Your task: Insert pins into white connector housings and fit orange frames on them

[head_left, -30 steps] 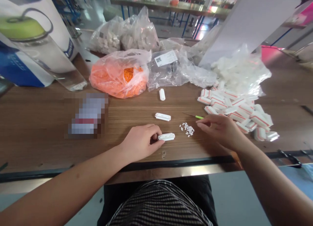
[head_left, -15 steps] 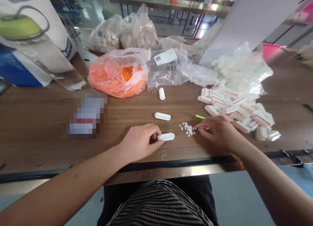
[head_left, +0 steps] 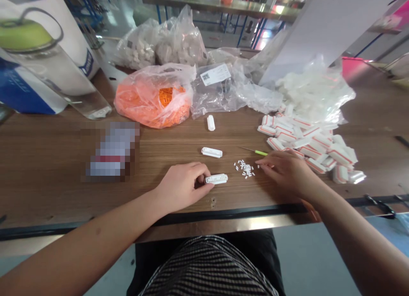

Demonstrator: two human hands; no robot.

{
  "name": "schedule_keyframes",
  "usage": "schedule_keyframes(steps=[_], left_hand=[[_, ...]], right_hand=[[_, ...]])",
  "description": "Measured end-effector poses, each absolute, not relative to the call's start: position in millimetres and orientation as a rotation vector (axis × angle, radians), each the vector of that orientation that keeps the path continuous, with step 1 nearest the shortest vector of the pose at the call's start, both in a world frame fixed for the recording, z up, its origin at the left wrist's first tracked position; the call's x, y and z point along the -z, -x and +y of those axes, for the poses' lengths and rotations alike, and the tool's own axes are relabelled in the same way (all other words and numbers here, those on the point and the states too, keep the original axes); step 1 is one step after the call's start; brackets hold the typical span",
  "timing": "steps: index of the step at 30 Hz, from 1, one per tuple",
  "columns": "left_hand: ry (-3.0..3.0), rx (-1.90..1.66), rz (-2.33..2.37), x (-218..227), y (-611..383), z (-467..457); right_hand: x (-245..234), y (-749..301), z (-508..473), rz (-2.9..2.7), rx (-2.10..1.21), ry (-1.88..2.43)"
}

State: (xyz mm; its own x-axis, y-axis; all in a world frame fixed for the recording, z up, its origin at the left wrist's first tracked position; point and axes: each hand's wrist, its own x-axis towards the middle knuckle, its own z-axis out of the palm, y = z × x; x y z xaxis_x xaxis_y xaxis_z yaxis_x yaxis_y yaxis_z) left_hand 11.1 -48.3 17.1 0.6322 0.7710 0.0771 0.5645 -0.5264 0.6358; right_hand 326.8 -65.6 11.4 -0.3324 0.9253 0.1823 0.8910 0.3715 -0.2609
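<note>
My left hand [head_left: 183, 187] grips one end of a white plastic connector housing [head_left: 217, 179] between thumb and fingers. The housing lies on the table with a row of small slots facing up. My right hand [head_left: 283, 172] is closed in a pinch at the right edge of a loose pile of tiny white plastic pieces [head_left: 246, 169]. One tiny white piece [head_left: 258, 166] shows at its fingertips. A second white housing [head_left: 211, 152] lies just beyond the held one. A smaller white part [head_left: 211, 123] stands farther back.
A green-handled pick [head_left: 261, 152] lies beyond my right hand. Many white parts with orange strips [head_left: 309, 142] are heaped at right. Behind are an orange-filled bag [head_left: 153, 100], clear bags [head_left: 220, 91] and a bottle [head_left: 64, 70]. A pixelated object [head_left: 113, 149] is at left.
My right hand has drawn slightly right, away from the pile, with a tiny white piece now at its fingertips. My left hand holds the housing in the same place.
</note>
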Motion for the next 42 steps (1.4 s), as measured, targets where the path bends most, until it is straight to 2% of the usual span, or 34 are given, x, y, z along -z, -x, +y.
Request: schedule_keyframes(steps=[14,18,22,42], left_hand=[[-2.268,-0.460,1.055,-16.4,-12.2,-48.4],[-2.259,-0.445,1.071,-17.9,-12.6,-49.0],[-2.256,-0.440,1.077,-19.0,-12.9,-50.0],[-2.225,-0.447,1.084,-18.9,-13.5,-51.4]], right_hand=[[-17.6,-313.2,-69.6,-1.905,-0.541,1.903],[-33.0,-279.2,-74.2,-1.843,-0.675,1.676],[-38.4,-242.8,-75.1,-2.035,-0.750,1.420],[-39.1,-227.9,-75.1,-2.378,-0.349,1.317]])
